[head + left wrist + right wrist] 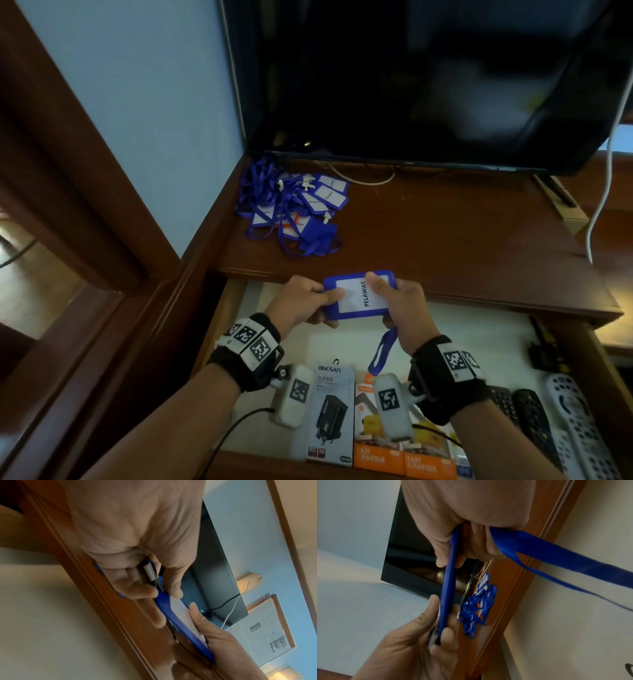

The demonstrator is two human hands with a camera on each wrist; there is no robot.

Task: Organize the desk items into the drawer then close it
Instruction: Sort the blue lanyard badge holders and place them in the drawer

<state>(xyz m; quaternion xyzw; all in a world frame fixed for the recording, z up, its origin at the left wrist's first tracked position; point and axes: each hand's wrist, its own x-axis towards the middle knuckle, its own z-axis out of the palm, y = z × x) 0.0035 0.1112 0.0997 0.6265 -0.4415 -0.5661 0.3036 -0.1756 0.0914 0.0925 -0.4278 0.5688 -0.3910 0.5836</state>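
Observation:
A blue badge holder [356, 296] with a white card reading PELAWAT is held flat above the open drawer [479, 329]. My left hand [305, 301] pinches its left edge, thumb on top. My right hand [400, 305] pinches its right side, thumb on the card. The badge's blue lanyard [382, 349] hangs in a loop below my right hand. In the left wrist view the badge holder [173, 609] shows edge-on between both hands, with a white clip [150, 572] under my fingers. The lanyard [547, 555] streams from my right fist. A pile of blue badges [294, 209] lies on the desk top.
A black monitor [411, 78] stands at the back of the wooden desk [445, 233], with a white cable [603, 192] at the right. Inside the drawer lie boxed chargers [332, 411], orange charger boxes [394, 455] and several remotes [561, 421].

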